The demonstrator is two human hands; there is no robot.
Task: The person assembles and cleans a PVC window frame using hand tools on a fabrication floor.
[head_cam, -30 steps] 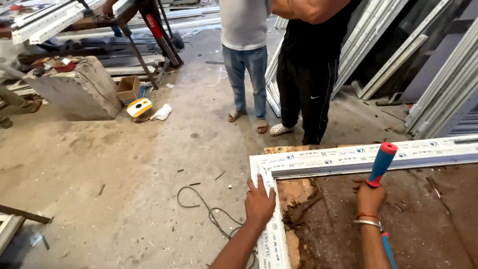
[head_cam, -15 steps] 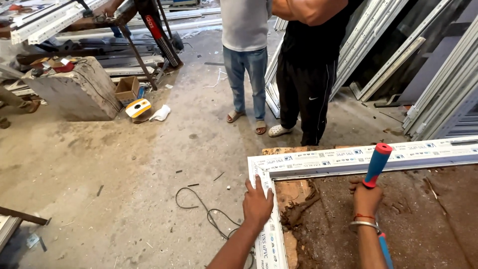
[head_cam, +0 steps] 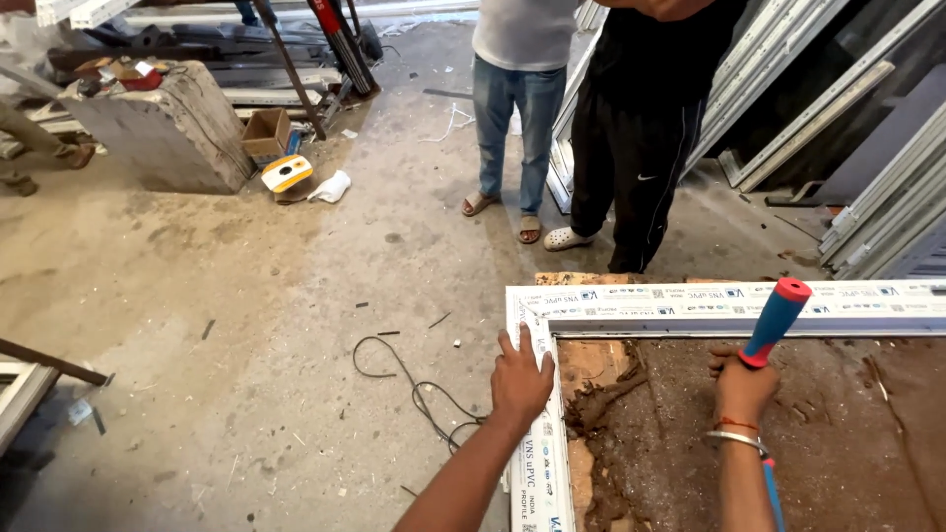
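White window frame [head_cam: 537,463] lies under the flat, spread left hand [head_cam: 520,379]; right hand [head_cam: 744,384] grips a blue-handled tool [head_cam: 777,320].

The frame [head_cam: 690,303] lies on the floor [head_cam: 246,325] at lower right, its corner toward the middle. The left hand [head_cam: 520,379] rests on the frame's upright side just below that corner. Right of it, inside the frame, the right hand [head_cam: 741,384] grips a tool handle [head_cam: 777,320] that leans up across the top bar. A cable [head_cam: 414,384] lies on the floor left of the frame. Behind the frame stand two people [head_cam: 591,118], side by side. Far left sits a block [head_cam: 168,133], with a box [head_cam: 266,133] and a reel [head_cam: 287,175] to its right. Profiles [head_cam: 847,108] lean at the far right.
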